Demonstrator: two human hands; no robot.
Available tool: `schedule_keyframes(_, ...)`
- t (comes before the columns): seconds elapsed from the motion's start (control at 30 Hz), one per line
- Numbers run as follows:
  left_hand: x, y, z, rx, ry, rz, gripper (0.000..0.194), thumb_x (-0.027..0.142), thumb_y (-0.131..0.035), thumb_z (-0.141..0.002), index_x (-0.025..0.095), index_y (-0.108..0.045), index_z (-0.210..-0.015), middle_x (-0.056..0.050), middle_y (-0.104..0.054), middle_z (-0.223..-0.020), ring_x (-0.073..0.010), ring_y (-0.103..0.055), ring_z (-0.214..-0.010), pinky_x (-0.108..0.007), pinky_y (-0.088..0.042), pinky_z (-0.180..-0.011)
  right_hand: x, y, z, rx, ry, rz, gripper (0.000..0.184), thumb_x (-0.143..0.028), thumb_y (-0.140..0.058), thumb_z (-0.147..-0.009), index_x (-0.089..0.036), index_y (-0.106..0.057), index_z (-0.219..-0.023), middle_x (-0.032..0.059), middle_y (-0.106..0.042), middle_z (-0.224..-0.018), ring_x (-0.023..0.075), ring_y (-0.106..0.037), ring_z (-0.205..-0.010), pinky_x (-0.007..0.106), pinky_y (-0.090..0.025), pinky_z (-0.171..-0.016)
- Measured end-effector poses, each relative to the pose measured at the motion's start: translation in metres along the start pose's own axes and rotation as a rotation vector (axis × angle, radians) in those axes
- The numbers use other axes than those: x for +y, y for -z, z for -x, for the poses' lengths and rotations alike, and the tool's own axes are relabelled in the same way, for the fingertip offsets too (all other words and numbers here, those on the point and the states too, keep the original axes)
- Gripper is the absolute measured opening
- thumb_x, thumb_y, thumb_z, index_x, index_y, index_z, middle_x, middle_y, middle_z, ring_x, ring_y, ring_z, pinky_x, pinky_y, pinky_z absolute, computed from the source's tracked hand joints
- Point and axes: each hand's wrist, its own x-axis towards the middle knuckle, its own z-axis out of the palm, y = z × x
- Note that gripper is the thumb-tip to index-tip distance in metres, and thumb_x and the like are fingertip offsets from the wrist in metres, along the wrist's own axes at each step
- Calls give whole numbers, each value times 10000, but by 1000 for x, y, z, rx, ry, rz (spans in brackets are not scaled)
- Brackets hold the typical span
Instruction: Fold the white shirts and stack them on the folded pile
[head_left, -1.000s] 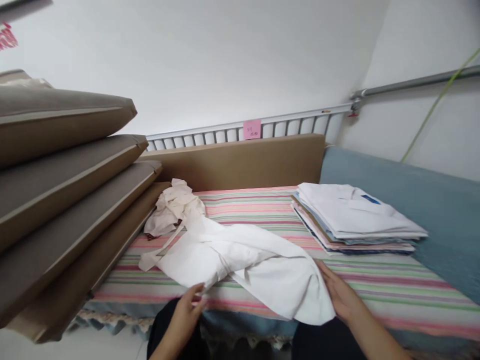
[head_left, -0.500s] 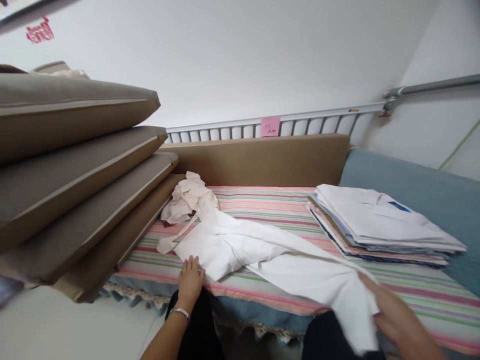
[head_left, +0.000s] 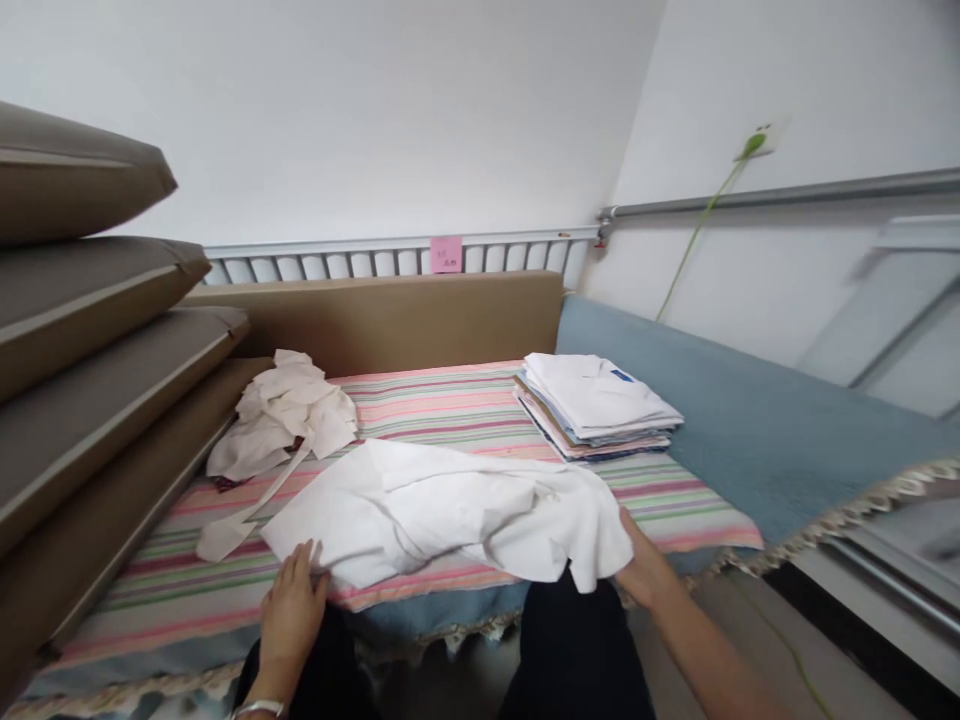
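A crumpled white garment (head_left: 442, 510) lies stretched sideways across the striped cover in front of me, its exact kind unclear among the folds. My left hand (head_left: 294, 600) rests at its near left corner, fingers lying on the fabric and thumb a little apart. At the opposite end, my right hand (head_left: 636, 560) grips the edge of the garment, and a loose flap hangs over the near side by my knee. Beyond my left hand sits a heap of cream cloth (head_left: 292, 410) with a strap trailing from it. To the far right is a stack of folded clothes (head_left: 596, 395), a white one on top.
Thick grey-brown cushions (head_left: 97, 370) are piled at the left. Another brown cushion (head_left: 397, 320) stands along the back, before a white radiator (head_left: 330, 265) bearing a pink note (head_left: 446, 254). A blue cover (head_left: 742, 420) spreads rightward; a green cord (head_left: 697, 235) runs down the wall.
My view has turned right. The garment's right end, which hung low over my knee, now lies bunched higher on the bed, my right hand still on it. My left hand stays near the left corner.
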Motion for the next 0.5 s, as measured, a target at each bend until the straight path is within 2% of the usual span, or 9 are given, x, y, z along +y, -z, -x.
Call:
schedule_keyframes(0.1, 12, 10, -15, 112, -136, 54, 516, 281, -367, -841, 102, -367, -1325, -162, -367, -1409, -288, -329, -1296, -426, -371, -982, 16, 6, 2, 69, -18, -69, 321, -383, -513, -830, -190, -574, -1080, 94, -656, -1108, 220, -575, -1087, 322, -482, -938)
schedule_keyframes(0.17, 33, 20, -31, 92, -323, 106, 551, 253, -424, -803, 151, -365, -1342, -120, -320, -1450, -276, -228, -1350, -426, -316, -1026, 24, 6, 0, 123, -33, -57, 350, -329, -575, -804, -174, -552, -1117, 96, -688, -1026, 231, -618, -1012, 348, -511, -901)
schedule_keyframes(0.23, 61, 32, -47, -50, -482, 140, 579, 196, -454, -758, 224, -393, -1334, -82, -408, -1405, -265, -281, -1330, -453, -279, -1039, 25, -1, -1, 166, -39, -4, 367, -299, -607, -792, -162, -542, -1126, 95, -710, -938, 237, -661, -904, 372, -548, -824)
schedule_keyframes(0.33, 91, 48, -67, -322, -566, 158, 541, 96, -416, -688, 274, -568, -1176, -52, -633, -1161, -237, -520, -1134, -511, -225, -1048, 7, -20, 3, 161, -7, 92, 318, -302, -615, -796, -147, -563, -1070, 101, -716, -874, 225, -683, -786, 372, -574, -717)
schedule_keyframes(0.4, 84, 57, -76, -398, -562, 191, 474, 87, -397, -664, 261, -657, -1019, -46, -687, -1040, -225, -586, -1026, -512, -228, -1047, -17, -29, 9, 131, 97, 83, 238, -293, -593, -814, -155, -592, -1007, 99, -712, -907, 212, -677, -818, 333, -577, -697)
schedule_keyframes(0.43, 70, 62, -78, -388, -557, 225, 444, 99, -401, -657, 255, -675, -970, -46, -695, -1018, -224, -594, -1009, -495, -251, -1042, -31, -29, 11, 124, 164, 53, 192, -279, -571, -828, -162, -602, -977, 92, -709, -933, 203, -670, -854, 308, -575, -701)
schedule_keyframes(0.5, 21, 71, -76, -266, -499, 322, 412, 137, -421, -641, 250, -680, -942, -40, -700, -1000, -227, -604, -989, -439, -337, -1003, -60, -20, 15, 127, 267, -23, 146, -255, -511, -860, -171, -612, -925, 81, -706, -954, 187, -660, -896, 275, -570, -718)
